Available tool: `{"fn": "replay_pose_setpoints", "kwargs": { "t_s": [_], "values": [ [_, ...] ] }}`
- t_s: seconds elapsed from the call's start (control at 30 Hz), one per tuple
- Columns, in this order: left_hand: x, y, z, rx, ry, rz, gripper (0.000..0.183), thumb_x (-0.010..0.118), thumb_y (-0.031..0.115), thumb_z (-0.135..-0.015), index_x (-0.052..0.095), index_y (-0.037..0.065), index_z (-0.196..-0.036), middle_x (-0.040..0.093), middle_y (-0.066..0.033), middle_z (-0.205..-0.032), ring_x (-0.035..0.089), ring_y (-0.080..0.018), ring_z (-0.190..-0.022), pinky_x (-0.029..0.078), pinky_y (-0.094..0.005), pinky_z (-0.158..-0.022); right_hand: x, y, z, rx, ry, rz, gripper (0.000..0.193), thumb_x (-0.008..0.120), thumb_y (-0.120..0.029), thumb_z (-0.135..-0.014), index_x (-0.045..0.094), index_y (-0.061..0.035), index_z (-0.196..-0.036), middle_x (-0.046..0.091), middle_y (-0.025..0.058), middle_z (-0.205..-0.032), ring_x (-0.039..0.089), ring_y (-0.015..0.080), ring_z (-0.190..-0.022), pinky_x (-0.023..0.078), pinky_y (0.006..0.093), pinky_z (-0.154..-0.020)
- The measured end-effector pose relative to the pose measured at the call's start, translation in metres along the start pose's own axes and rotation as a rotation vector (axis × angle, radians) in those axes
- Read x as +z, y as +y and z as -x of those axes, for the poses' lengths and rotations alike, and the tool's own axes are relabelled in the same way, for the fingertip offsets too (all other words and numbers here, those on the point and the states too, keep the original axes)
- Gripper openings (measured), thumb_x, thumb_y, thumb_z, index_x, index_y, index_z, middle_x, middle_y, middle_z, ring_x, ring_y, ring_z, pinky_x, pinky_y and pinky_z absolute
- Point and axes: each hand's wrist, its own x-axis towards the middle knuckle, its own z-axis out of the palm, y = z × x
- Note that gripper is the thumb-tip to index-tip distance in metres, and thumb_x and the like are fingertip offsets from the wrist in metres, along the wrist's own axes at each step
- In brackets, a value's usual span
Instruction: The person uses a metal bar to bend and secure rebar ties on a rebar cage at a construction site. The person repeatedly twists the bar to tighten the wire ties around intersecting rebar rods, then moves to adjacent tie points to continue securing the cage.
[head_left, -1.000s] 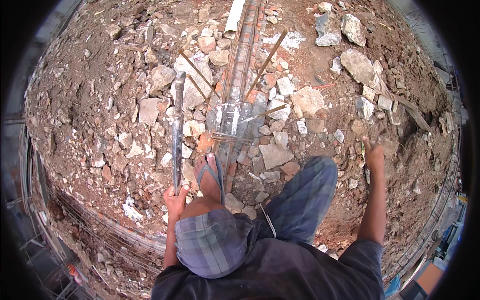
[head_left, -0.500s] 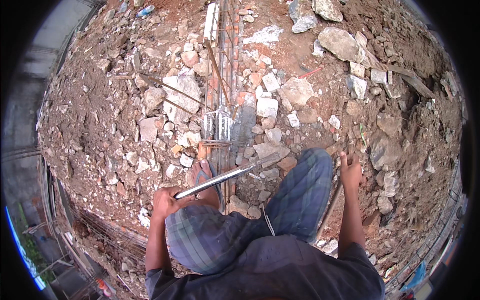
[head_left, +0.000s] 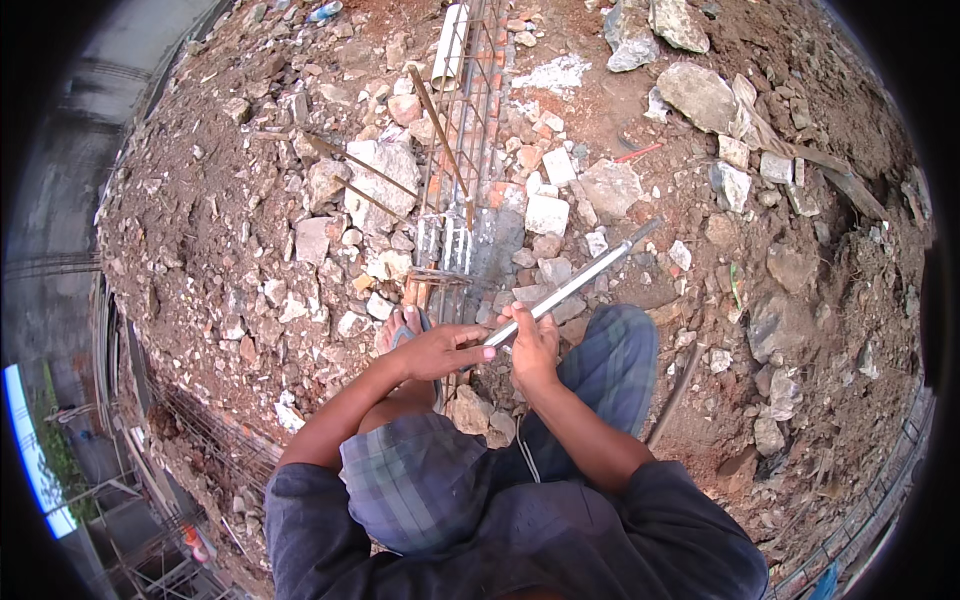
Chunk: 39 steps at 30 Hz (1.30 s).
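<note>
A straight, slim metal bar (head_left: 590, 272), smooth and bright along its middle and duller grey at its far end, slants from between the hands toward the far right, raised in front of the person's knees. The right hand (head_left: 535, 350) is curled round it close to its near end, fingers bent and closed on the metal. The left hand (head_left: 437, 352) is half open and turned palm inward, thumb and fingertips right at the bar's near end; whether they grip it I cannot tell.

Just beyond the left hand, a bare foot in a grey rubber sandal (head_left: 427, 322) stands beside a long, narrow cage (head_left: 460, 150) of thin, rusty rods running to the far side. Rough brown sticks of steel (head_left: 437, 125) jut up at angles there, and a smooth white pipe (head_left: 450, 45) lies along the cage's far left. Crumbly reddish-brown soil (head_left: 220, 215) spreads all around, strewn with jagged rubble: a chalky, squared block (head_left: 547, 215), a broad pale rock (head_left: 380, 185) and, far right, a rounded boulder (head_left: 697, 97). The person wears soft checked trousers (head_left: 415, 490) and a dark cloth shirt (head_left: 560, 540).
</note>
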Motion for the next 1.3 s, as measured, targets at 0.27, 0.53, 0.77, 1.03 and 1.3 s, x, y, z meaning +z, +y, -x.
{"fn": "replay_pose_setpoints", "kwargs": {
  "t_s": [0.27,0.53,0.77,1.03,1.3],
  "values": [
    [0.003,-0.006,0.048,-0.276,0.028,-0.222,0.037,0.07,0.041,-0.1,0.071,0.008,-0.116,0.071,-0.0097,-0.098,0.067,-0.0215,-0.092,0.053,-0.0379,-0.083,-0.082,-0.121,-0.017,0.25,-0.114,0.442,0.017,0.064,-0.022,-0.103,0.055,-0.0076,-0.102,0.052,-0.0012,-0.077,0.05,0.008,-0.055,0.043,0.0244,-0.046],
    [0.005,-0.013,0.051,-0.045,0.036,-0.06,0.034,0.074,0.039,-0.096,0.072,0.008,-0.11,0.07,-0.0073,-0.08,0.064,-0.0198,-0.076,0.051,-0.035,-0.074,-0.096,-0.16,-0.006,0.466,-0.437,1.272,0.027,0.069,-0.023,-0.1,0.059,-0.0008,-0.113,0.057,0.0032,-0.074,0.059,0.0141,-0.058,0.047,0.0338,-0.053],
    [0.003,-0.106,-0.028,-0.11,-0.074,0.163,0.05,0.074,0.048,-0.093,0.068,0.006,-0.12,0.071,-0.0096,-0.089,0.069,-0.0311,-0.087,0.053,-0.0411,-0.08,-0.064,-0.112,0.021,0.591,-0.488,1.312,0.029,0.065,-0.022,-0.101,0.061,-0.0015,-0.12,0.059,0.0028,-0.077,0.057,0.0135,-0.058,0.048,0.0314,-0.055],
    [0.04,-0.118,-0.051,0.547,0.292,-0.286,0.075,0.085,0.032,-0.079,0.054,0.009,-0.143,0.062,-0.0151,-0.129,0.057,-0.0382,-0.125,0.045,-0.0448,-0.107,-0.012,-0.034,0.051,0.678,-0.298,0.874,0.024,0.059,-0.016,-0.098,0.053,-0.007,-0.119,0.06,0.0049,-0.084,0.059,0.0142,-0.058,0.049,0.0321,-0.052],
    [0.026,-0.143,-0.055,0.587,0.534,0.275,0.028,0.073,0.006,-0.088,0.065,0.003,-0.115,0.067,-0.0172,-0.117,0.065,-0.0324,-0.115,0.051,-0.0396,-0.097,0.102,0.041,0.049,0.692,0.042,0.317,0.032,0.059,-0.025,-0.105,0.042,-0.0103,-0.128,0.06,0.0061,-0.091,0.063,0.0192,-0.059,0.05,0.0368,-0.045]
  ]
}}
